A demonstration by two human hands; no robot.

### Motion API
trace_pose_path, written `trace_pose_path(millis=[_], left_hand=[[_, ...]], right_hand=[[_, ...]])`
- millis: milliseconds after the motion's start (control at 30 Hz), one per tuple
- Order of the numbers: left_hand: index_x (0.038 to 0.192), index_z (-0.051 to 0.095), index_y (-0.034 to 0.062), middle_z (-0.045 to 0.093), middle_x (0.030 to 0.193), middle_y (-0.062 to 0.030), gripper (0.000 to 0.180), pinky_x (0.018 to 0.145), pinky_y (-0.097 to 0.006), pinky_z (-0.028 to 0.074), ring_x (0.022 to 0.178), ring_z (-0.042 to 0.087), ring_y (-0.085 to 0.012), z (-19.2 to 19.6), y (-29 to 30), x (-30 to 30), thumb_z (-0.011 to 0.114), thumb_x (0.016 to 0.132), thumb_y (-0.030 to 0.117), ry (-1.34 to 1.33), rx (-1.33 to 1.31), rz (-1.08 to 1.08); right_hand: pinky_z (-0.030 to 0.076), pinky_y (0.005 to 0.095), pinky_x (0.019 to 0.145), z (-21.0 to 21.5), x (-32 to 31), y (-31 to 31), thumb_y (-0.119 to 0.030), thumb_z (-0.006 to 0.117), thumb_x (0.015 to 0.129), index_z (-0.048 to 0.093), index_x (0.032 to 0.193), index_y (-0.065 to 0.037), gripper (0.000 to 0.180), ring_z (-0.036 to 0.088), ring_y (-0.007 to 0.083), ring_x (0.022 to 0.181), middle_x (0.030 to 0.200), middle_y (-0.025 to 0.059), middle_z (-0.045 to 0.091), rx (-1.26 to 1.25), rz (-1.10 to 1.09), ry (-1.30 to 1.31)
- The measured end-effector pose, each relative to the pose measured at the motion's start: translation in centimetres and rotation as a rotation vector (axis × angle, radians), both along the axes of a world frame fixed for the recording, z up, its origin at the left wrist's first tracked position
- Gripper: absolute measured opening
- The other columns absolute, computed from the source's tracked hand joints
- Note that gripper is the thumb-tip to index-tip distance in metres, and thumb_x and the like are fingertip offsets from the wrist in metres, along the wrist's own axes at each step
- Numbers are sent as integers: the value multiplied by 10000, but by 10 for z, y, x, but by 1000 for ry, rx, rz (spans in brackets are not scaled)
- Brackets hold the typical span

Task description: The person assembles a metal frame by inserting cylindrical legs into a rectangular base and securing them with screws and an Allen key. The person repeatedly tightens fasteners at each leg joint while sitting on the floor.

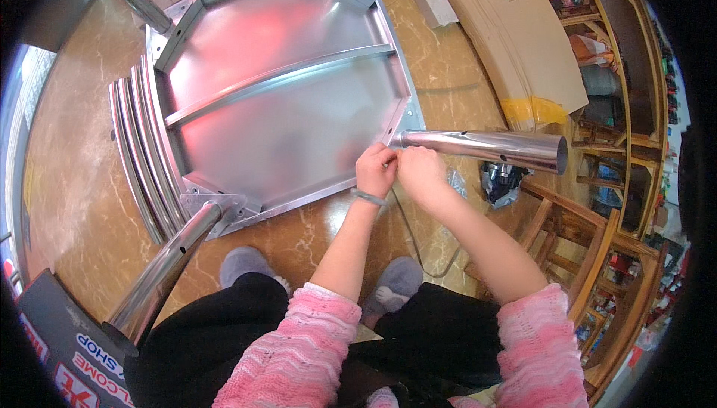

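Observation:
A shiny metal tabletop (287, 120) lies with its underside up, braced by a curved crossbar (276, 83). Tubular steel legs stand out from its corners, among them the near right leg (489, 146) and the near left leg (168, 273). At the near right corner, beside the base of that leg, my left hand (376, 173) and my right hand (423, 174) meet. Both have their fingers closed in a pinch. Whatever is between the fingertips is too small and covered to make out.
Several steel tubes (142, 154) lean along the tabletop's left side. Flattened cardboard (515, 42) lies at the far right, near wooden shelving (642, 109). A wooden stool (575, 243) and a plastic bag with dark parts (502, 181) are to the right. A dark printed mat (56, 311) is lower left.

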State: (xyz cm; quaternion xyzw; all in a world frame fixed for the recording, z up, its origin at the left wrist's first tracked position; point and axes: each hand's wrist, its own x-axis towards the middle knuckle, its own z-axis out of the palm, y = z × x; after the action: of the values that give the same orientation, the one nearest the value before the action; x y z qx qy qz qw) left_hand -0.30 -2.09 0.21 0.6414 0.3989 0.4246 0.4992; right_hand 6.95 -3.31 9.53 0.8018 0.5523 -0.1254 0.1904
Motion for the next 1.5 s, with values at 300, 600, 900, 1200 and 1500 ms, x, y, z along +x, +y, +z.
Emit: trace_pose_path(millis=[300, 600, 900, 1200, 1500], left_hand=[[726, 617, 58, 567, 710, -85, 140, 612, -346, 464, 701, 565, -273, -2, 11, -11, 640, 601, 0, 4, 176, -155], [764, 633, 83, 613, 734, -78, 141, 660, -366, 460, 724, 578, -270, -11, 2, -5, 646, 628, 50, -5, 123, -51], [725, 614, 81, 593, 677, -99, 120, 682, -384, 437, 705, 572, -281, -21, 5, -6, 631, 611, 47, 40, 168, -131], [689, 632, 75, 587, 649, -89, 84, 645, -359, 447, 681, 564, -269, -19, 0, -3, 624, 622, 26, 129, 144, -89], [701, 639, 72, 594, 681, -91, 86, 647, -368, 466, 700, 571, -271, -17, 3, -3, 621, 629, 29, 24, 86, -131]], right_hand=[[522, 301, 573, 0, 18, -15, -125, 552, 743, 632, 750, -44, 114, 635, 191, 676, 753, 109, 601, -72, 508, -170], [525, 367, 589, -9, 18, -7, -84, 534, 735, 643, 758, -22, 128, 647, 259, 740, 789, 192, 634, -165, 141, 164], [523, 306, 555, -10, 28, -4, -161, 531, 783, 584, 802, -27, 145, 620, 270, 678, 817, 138, 596, -173, 341, 81], [498, 302, 545, -9, 20, -19, -144, 534, 758, 560, 766, -55, 92, 565, 195, 618, 730, 87, 543, 84, 471, -137], [459, 235, 526, -9, 17, -25, -133, 541, 700, 561, 791, -70, 113, 538, 155, 700, 748, 48, 509, 104, 721, -181]])
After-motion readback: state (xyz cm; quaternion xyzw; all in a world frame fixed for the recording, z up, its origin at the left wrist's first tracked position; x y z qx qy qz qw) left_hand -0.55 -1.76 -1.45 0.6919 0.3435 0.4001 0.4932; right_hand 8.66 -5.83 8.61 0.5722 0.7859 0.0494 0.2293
